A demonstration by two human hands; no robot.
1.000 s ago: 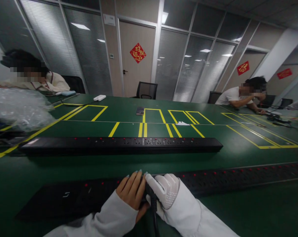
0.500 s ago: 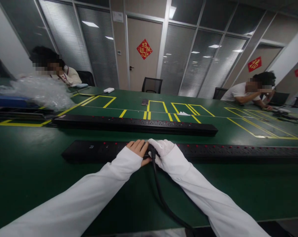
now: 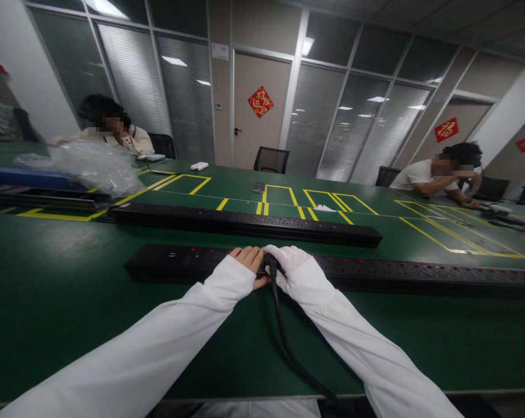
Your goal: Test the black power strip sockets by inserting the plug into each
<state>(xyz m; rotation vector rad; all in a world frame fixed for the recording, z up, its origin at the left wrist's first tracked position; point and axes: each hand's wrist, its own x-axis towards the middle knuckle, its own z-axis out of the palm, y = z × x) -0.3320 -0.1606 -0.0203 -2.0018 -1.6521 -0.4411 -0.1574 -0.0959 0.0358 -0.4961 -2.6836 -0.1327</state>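
Note:
A long black power strip [image 3: 397, 273] with a row of small red dots lies across the table in front of me. My left hand [image 3: 248, 260], bare with a white sleeve, is wrapped over the strip, fingers on top and thumb at the near side. Against it, my right hand [image 3: 288, 261] in a white dotted glove is closed around a black power plug [image 3: 272, 264] at the strip's top face. The plug's front end is hidden between the hands. Its thick black cable [image 3: 284, 342] runs down towards the table's near edge.
Behind lies a second black power strip [image 3: 245, 223] on the green table [image 3: 419, 331]. Crumpled clear plastic wrap [image 3: 97, 165] and a blue item [image 3: 31, 177] are at the left. Yellow tape outlines [image 3: 280, 187] mark the far side. Two people sit across, left and right.
My view has tilted up and swung slightly left, so the scene sits a little lower and further right. Both hands keep their hold, with little visible movement on the strip.

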